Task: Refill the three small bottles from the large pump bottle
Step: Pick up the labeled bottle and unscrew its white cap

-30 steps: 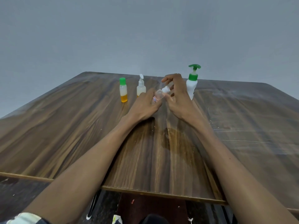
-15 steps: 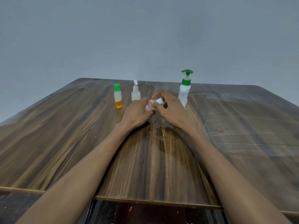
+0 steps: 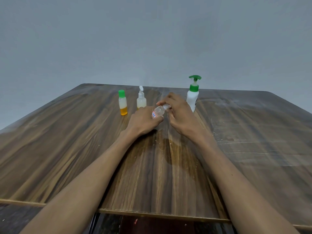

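My left hand (image 3: 143,120) grips a small clear bottle (image 3: 158,112) with a red-and-white label, tilted with its neck toward the right. My right hand (image 3: 179,114) pinches the white cap (image 3: 167,107) at that neck. Behind the right hand stands the large white pump bottle (image 3: 193,97) with a green pump head. To the left stand a small bottle with a green cap and orange liquid (image 3: 122,103) and a small pale bottle with its flip top raised (image 3: 141,98).
Everything rests on a wooden table (image 3: 84,141) whose near edge runs along the bottom of the view. A plain grey wall rises behind the far edge. Pale scuff marks cover the table's right side.
The view has shifted a little. Both hands stay on the small clear bottle, which has tipped further over, with my right fingers still working at its cap.
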